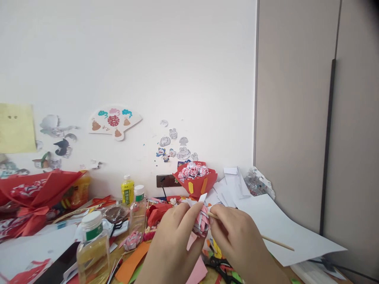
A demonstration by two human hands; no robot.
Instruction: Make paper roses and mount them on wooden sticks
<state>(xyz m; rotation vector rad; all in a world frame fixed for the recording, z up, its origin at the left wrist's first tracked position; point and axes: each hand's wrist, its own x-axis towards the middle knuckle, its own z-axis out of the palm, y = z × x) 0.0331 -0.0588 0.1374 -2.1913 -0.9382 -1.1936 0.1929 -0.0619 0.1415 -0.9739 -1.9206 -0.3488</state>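
Note:
My left hand [179,232] is closed around a pink and white folded-paper flower [201,221], its thumb and fingers pressing the flower's side. A thin wooden stick [278,242] runs through my right hand [232,228], whose fingers pinch it close to the flower. The stick's near end meets the flower's right side; whether it goes inside cannot be seen. A white paper strip [203,197] pokes up from the flower's top. Below the hands lie black scissors [219,268] and pink paper [197,272].
A red-wrapped paper bouquet [194,183] stands by the wall, another [32,197] at left. Two clear bottles [93,248] and a yellow bottle [127,190] stand left of my hands. White sheets [284,228] cover the right side. Another paper flower [132,240] lies near orange paper [132,263].

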